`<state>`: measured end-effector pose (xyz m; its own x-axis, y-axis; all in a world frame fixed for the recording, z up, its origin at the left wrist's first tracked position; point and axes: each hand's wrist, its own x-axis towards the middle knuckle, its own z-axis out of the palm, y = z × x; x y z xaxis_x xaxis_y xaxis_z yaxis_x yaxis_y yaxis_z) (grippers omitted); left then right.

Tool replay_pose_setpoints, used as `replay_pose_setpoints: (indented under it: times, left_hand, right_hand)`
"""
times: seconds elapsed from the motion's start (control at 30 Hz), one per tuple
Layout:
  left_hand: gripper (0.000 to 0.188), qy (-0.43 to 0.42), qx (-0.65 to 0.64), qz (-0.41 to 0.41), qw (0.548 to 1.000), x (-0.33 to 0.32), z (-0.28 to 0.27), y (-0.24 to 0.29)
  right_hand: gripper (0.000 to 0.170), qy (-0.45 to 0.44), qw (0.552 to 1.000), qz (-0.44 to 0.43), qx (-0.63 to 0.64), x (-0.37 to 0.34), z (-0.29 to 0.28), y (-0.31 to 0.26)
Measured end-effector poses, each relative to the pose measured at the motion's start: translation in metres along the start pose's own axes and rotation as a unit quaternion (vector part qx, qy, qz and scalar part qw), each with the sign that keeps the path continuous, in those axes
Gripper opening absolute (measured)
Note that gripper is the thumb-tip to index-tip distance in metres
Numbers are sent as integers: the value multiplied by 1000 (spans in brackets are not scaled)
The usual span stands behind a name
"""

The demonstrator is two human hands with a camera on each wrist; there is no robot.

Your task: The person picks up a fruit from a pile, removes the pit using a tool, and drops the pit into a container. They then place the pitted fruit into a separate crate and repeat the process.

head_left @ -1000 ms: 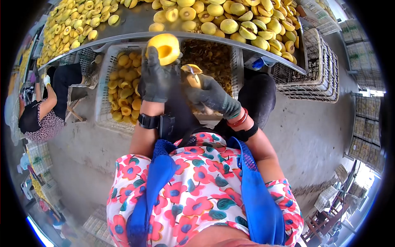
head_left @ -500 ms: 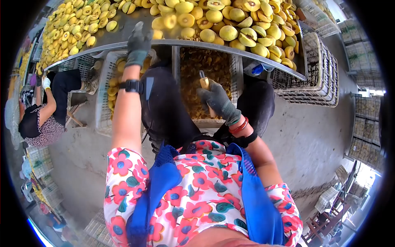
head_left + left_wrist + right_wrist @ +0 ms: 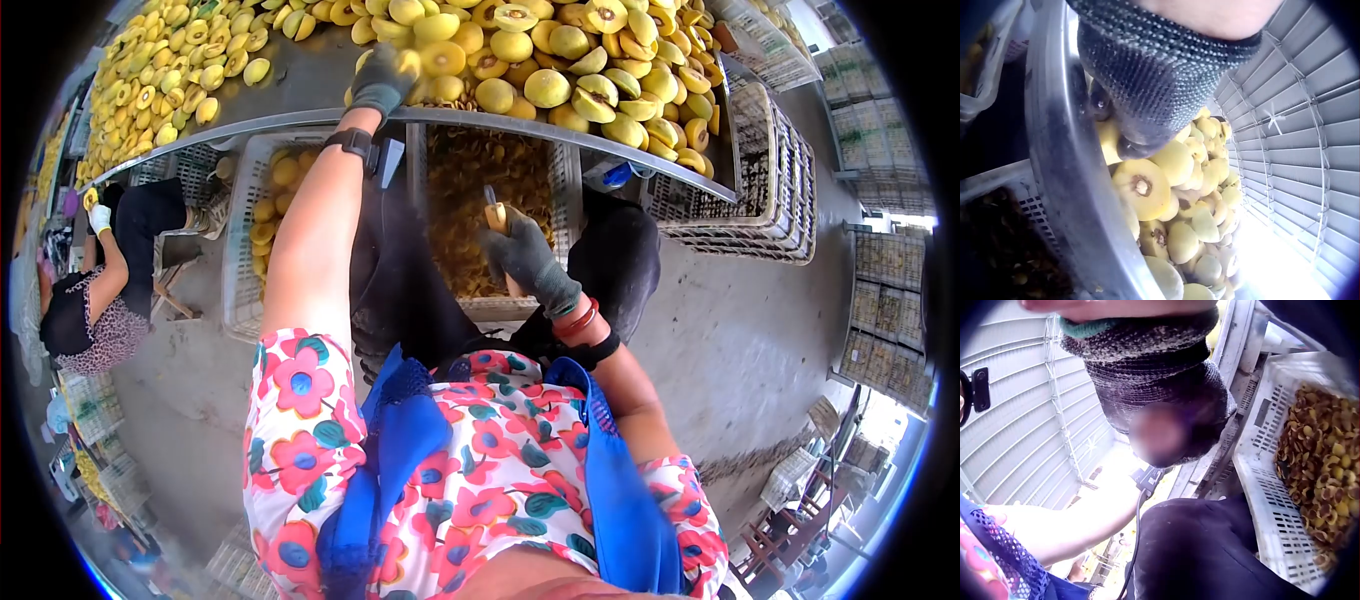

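My gloved left hand (image 3: 383, 82) reaches over the rim of the metal table (image 3: 300, 82), its fingers curled at a yellow peach half (image 3: 1109, 141) on the near edge of a heap. More peach halves (image 3: 1143, 188) lie beside it, some with brown pit centres showing. Low over my lap, my gloved right hand (image 3: 530, 255) grips a pitting tool by its wooden handle (image 3: 495, 215), the short metal tip (image 3: 489, 193) pointing up. In the right wrist view the back of the glove hides the tool.
Under the table stand a white crate (image 3: 238, 250) of hollowed peach halves and another crate (image 3: 1250, 469) of brown scraps. A stacked basket (image 3: 780, 180) is at the right. Another person (image 3: 95, 300) works at the far left.
A second ago my left hand held up a hollowed peach half. It then went left without it, over the crate, and has since moved right to the heap. My right hand keeps the tool.
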<state>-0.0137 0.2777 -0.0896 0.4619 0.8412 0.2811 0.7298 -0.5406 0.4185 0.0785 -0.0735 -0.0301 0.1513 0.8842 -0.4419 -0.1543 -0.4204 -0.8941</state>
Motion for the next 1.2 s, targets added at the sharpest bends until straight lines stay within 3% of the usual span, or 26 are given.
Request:
replay_pose_setpoints:
  times: [0.17, 0.23, 0.33, 0.43, 0.57, 0.8, 0.9, 0.97, 1.17, 1.2]
  left_hand:
    - [50, 121, -87, 120, 982, -54, -57, 56]
    - [48, 112, -142, 131, 975, -81, -70, 83]
    - [46, 129, -149, 178, 964, -113, -85, 115]
    - [46, 128, -135, 235, 954, -138, -96, 140]
    - [47, 130, -139, 272, 943, -162, -107, 165]
    - [50, 78, -152, 262, 950, -177, -109, 178]
    - [55, 127, -102, 313, 936, -179, -111, 178]
    - [58, 105, -139, 293, 940, -182, -109, 177]
    - [60, 88, -253, 250, 931, -189, -113, 174]
    - [58, 93, -274, 243, 926, -189, -112, 173]
  right_hand:
    - [27, 136, 972, -144, -130, 3, -1, -16]
    - [34, 178, 955, -180, -155, 8, -3, -30]
    - [33, 271, 859, -363, -239, 13, -3, -56]
    - [43, 303, 840, -379, -244, 4, 3, -83]
    - [51, 321, 857, -346, -206, -2, 6, -82]
    - [44, 289, 855, -336, -267, -18, -5, -78]
    - [41, 294, 845, -340, -290, -19, -4, -78]
    - [40, 298, 838, -345, -299, -17, -6, -75]
    - [42, 287, 881, -307, -215, -17, -17, -66]
    - [40, 292, 869, -329, -228, -16, -20, -63]
